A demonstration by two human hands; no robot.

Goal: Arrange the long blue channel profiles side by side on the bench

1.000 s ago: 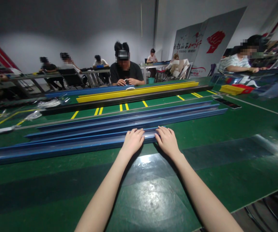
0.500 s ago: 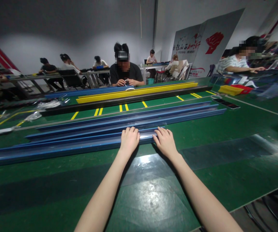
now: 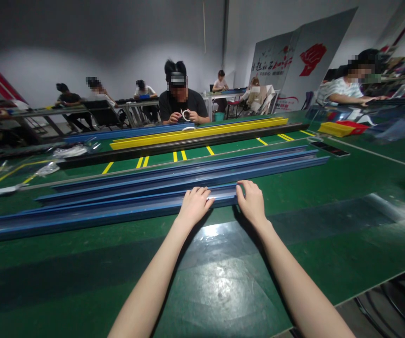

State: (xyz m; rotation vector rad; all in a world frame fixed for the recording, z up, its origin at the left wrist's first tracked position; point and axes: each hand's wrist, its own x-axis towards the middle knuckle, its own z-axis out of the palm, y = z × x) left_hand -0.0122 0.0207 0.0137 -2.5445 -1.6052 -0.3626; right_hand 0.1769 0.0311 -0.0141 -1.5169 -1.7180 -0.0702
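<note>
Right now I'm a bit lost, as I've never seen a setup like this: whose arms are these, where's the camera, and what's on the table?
There's no machine at work here, just a person's bare hands, seen by a camera worn on that person's head, looking forward and down. The left hand lies over the nearest blue channel; the right hand is at its right end. How firm either grip is, I can't tell. Beyond on the green table lie more blue channels, a black bar and a yellow one. Across from the wearer, a co-worker holds a white ring.
</note>
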